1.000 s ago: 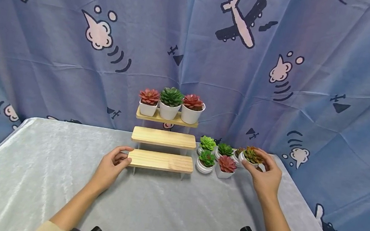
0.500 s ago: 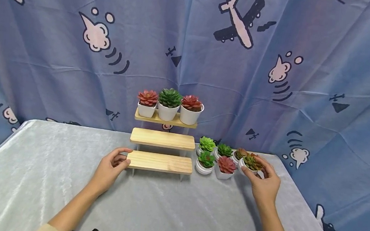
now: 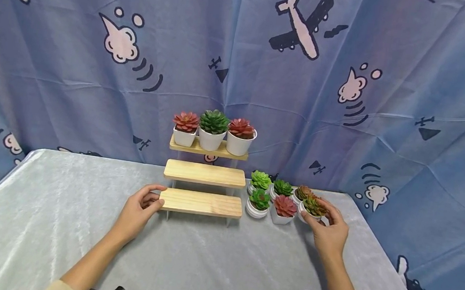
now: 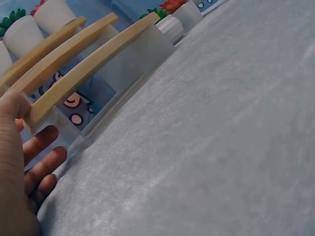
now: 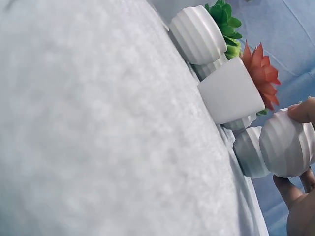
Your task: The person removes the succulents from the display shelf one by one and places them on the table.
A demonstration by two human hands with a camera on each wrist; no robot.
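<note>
My left hand (image 3: 136,213) pinches the left end of the lowest board (image 3: 201,203) of a three-tier wooden plant stand. In the left wrist view, the thumb lies by the board's end (image 4: 42,110) and the other fingers curl below it. My right hand (image 3: 329,233) grips a small potted succulent (image 3: 314,206) with green-orange leaves. Its ribbed white pot (image 5: 285,142) is between thumb and fingers in the right wrist view, in front of another ribbed pot (image 5: 251,152). Whether its base touches the table cannot be told.
Right of the stand cluster a lime-green succulent (image 3: 260,180), green ones (image 3: 259,199), a red one (image 3: 284,206) and a brownish one (image 3: 302,192). On the top board (image 3: 198,150) stand two red succulents (image 3: 186,122) and a green one (image 3: 214,122). A patterned curtain (image 3: 184,40) hangs behind.
My right hand has lowered the potted succulent and shifted it slightly left, showing more of the brownish succulent behind. The left hand keeps its place on the board.
</note>
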